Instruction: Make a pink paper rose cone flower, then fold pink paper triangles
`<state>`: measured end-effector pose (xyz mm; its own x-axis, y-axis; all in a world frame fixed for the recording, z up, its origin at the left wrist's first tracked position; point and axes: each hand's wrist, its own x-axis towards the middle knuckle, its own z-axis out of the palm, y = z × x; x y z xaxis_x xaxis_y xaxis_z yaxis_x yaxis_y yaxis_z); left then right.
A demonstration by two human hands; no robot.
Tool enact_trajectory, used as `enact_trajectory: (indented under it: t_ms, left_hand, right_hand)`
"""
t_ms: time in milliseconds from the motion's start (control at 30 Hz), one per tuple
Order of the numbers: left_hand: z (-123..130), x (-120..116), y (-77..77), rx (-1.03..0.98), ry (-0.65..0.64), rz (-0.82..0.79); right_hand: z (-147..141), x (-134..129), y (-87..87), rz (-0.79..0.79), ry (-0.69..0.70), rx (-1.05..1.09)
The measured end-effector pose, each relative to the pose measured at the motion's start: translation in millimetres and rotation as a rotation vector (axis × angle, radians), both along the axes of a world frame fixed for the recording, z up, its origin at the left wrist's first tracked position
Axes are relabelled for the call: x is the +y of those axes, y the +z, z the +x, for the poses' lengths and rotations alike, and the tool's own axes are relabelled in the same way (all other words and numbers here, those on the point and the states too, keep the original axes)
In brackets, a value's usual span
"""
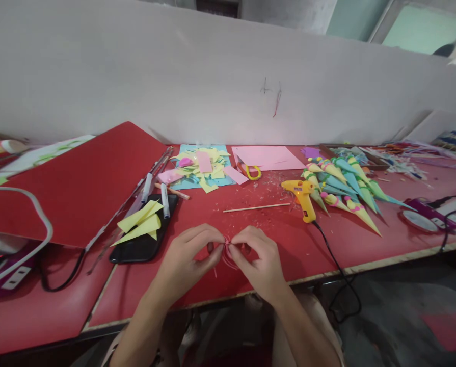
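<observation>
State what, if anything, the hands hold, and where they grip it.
A loop of thin pink cord, pinched near its top between both hands' fingertips.

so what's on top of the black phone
Yellow paper pieces and a white marker lie across the phone; the screen beneath them is covered and can't be seen.

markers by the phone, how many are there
2. One white marker lies over the far end of the phone, and the other marker is just left of it. More may be hidden.
</observation>
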<state>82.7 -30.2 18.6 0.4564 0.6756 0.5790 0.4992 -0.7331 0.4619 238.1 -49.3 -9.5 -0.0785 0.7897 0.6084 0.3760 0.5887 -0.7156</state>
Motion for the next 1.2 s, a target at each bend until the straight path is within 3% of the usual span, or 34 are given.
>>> enact_trajectory:
  t_ms: [533,1200]
  left_hand:
    - [0.9,0.7,1.6,-0.023,-0.012,0.029]
    - [0.3,1.0,1.2,-0.030,-0.003,-0.005]
  right_hand:
    - [-0.1,-0.9,0.9,0.002,0.009,0.037]
    - [-4.6,0.3,1.8,-0.114,0.033,0.155]
